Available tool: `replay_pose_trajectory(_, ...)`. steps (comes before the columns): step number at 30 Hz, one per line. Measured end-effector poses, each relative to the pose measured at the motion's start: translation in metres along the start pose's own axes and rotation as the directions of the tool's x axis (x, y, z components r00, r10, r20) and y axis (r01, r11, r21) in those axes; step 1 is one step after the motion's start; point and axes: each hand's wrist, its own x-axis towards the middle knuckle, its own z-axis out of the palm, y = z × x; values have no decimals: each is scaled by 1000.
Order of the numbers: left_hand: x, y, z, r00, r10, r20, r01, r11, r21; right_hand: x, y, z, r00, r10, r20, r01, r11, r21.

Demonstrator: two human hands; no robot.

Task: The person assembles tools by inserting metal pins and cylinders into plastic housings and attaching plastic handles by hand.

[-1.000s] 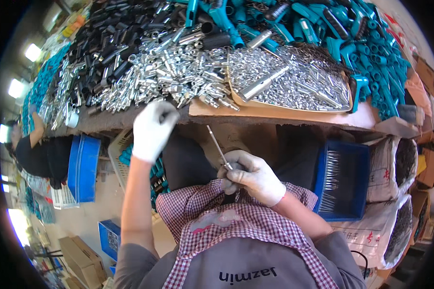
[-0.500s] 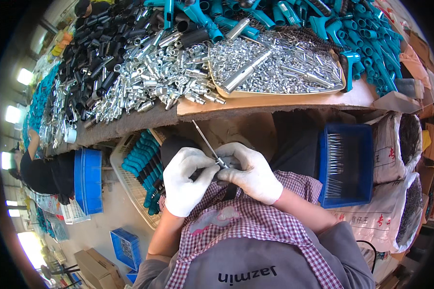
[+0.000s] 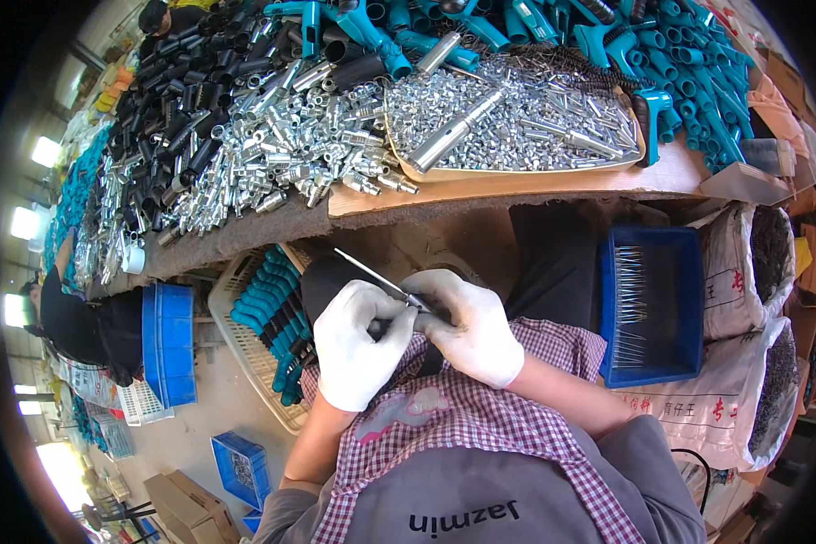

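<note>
My left hand (image 3: pixel 358 344), in a white glove, pinches a thin metal rod (image 3: pixel 369 271) near its lower end. My right hand (image 3: pixel 474 331), gloved too, closes on a small metal fitting (image 3: pixel 414 303) at that same end, and its fingertips touch those of the left. The rod slants up and to the left, its tip free in the air before the workbench edge. Both hands are above my lap, over a checked apron (image 3: pixel 490 412). The fingers hide part of the fitting.
The workbench (image 3: pixel 517 181) bears a tray (image 3: pixel 646 136) of small metal parts, silver fittings (image 3: pixel 281 145), black tubes (image 3: pixel 168 118) and teal handles (image 3: pixel 698 72). A blue crate (image 3: pixel 671 308) of thin rods is right; a cream basket (image 3: pixel 245 363) of teal handles is left. Another person (image 3: pixel 91 322) sits far left.
The rod has tilted, its free tip swinging left and lower. My left hand has shifted slightly to the right, and my right hand slightly to the left.
</note>
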Motion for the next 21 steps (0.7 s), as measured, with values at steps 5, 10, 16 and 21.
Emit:
replay_pose_trajectory(5, -1, -13, -6, 917, -352, 189, 399, 791, -463, 1, -2, -12, 996, -54, 72, 47, 993, 104)
replay_pose_trajectory(10, -1, -30, -4, 796, -183, 577, 602, 346, -720, -4, -1, -14, 962, 9, 273, -125, 903, 411)
replay_pose_trajectory(16, -5, -31, -2, 791, -173, 586, 608, 326, -724, -4, -6, -16, 946, 74, 315, -223, 855, 469)
replay_pose_trajectory(21, -12, -38, -8, 864, -143, 484, 502, 342, -795, -4, -11, -16, 939, 143, 312, -294, 805, 515)
